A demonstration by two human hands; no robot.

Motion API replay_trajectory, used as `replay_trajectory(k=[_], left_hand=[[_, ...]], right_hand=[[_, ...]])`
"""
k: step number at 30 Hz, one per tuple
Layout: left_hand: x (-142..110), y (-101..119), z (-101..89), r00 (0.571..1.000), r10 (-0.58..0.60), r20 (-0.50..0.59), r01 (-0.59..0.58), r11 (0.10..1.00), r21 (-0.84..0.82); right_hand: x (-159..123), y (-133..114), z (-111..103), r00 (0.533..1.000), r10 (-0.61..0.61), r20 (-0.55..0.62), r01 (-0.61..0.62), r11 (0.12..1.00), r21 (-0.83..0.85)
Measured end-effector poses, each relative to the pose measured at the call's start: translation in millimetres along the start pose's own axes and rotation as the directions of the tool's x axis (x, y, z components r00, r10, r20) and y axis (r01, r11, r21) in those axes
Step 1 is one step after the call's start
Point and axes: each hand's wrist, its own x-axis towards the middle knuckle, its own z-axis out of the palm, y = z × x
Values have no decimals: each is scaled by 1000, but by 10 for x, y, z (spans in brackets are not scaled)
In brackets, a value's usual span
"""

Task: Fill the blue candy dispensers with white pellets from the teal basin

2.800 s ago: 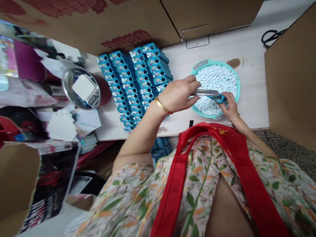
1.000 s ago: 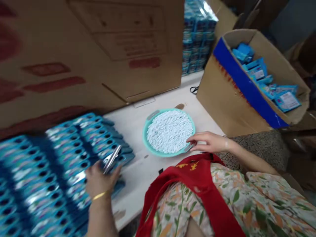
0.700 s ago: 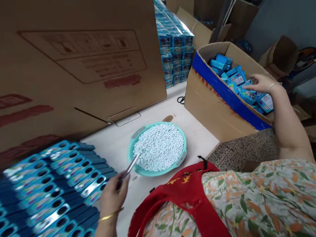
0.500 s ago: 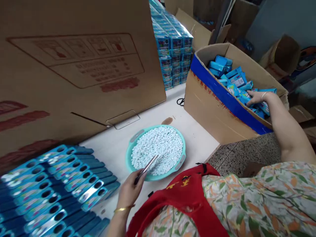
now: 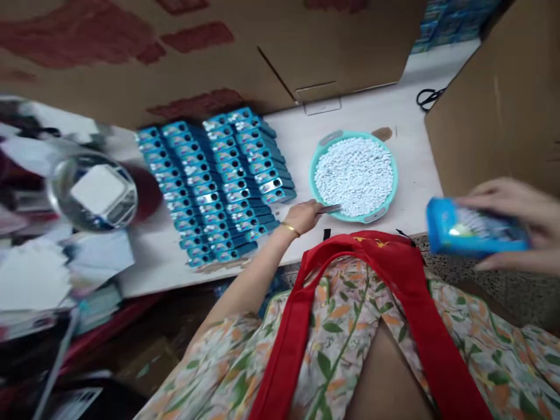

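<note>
My left hand is closed on the handle of a slim metal tool, its exact kind unclear. The tool's tip reaches over the near rim of a turquoise basin, among small white candies heaped inside. To the right of the basin, my right hand grips a small blue box with a printed front, held in the air and somewhat blurred. Rows of similar blue boxes, many with a dark round opening, lie left of the basin.
A large cardboard box walls off the back of the white table. Another carton stands at right, with black scissors beside it. Far left are a round metal container and white papers.
My right hand has come out of the carton at right with a blue box in it. The view has swung left and down. My left hand still holds the metal tool at the basin.
</note>
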Motion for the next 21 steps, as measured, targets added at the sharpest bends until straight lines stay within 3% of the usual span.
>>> replay_trajectory(k=[2,3,5,8,11,13,17,19,21], left_hand=[[92,231,123,998,-60,-4,60,998,3],[167,354,191,996,-87,-17,87,996,-7],[352,566,320,990,-128,-58,125,991,-51],[664,742,469,970,-172,-172,140,973,-186],[967,809,577,934,-226,-276,123,931,-344],[1124,831,644,911,-255,-323,96,895,-436],[1240,792,787,875,-286,-391,30,838,-545],[1231,726,851,862,-286,-418,3,828,-560],[1219,662,899,853,-281,-440,-24,821,-570]], right_hand=[[238,-19,374,956,-101,275,59,986,155],[347,-6,506,927,-153,342,73,969,236],[531,40,657,895,-271,355,121,912,393],[717,55,698,814,-457,359,191,794,578],[805,-52,697,758,-531,380,195,740,644],[807,-163,705,778,-502,377,185,757,627],[680,-411,693,922,-341,183,167,776,608],[586,-571,679,958,-276,79,156,733,662],[495,-773,687,970,-235,63,105,640,761]])
